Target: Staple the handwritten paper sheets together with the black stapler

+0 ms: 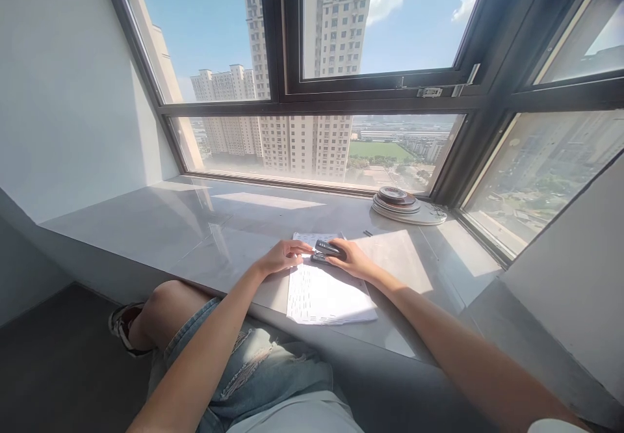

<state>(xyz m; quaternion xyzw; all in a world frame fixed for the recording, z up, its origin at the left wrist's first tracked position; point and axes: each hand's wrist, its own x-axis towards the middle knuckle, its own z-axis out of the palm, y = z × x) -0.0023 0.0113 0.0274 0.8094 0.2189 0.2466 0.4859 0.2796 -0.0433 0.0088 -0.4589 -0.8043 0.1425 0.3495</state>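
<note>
My right hand (351, 259) is wrapped round a black stapler (327, 248) from its right side, over the upper part of the paper. The stapler's two arms stand a little apart at the front, facing left. My left hand (284, 255) reaches in from the left, fingers stretched toward the stapler's front end with the thumb side lower and apart. Its fingertips are at or very near the stapler's mouth; whether they touch it or hold something small, I cannot make out. Under both hands lie white sheets of paper (324, 296) with rows of printed marks.
Stacked plates (396, 207) stand at the back right of the grey windowsill (234, 225). A small dark object (368, 233) lies beyond the paper. Framed windows (312, 104) rise behind the ledge. My legs in denim shorts (273, 361) are below the front edge.
</note>
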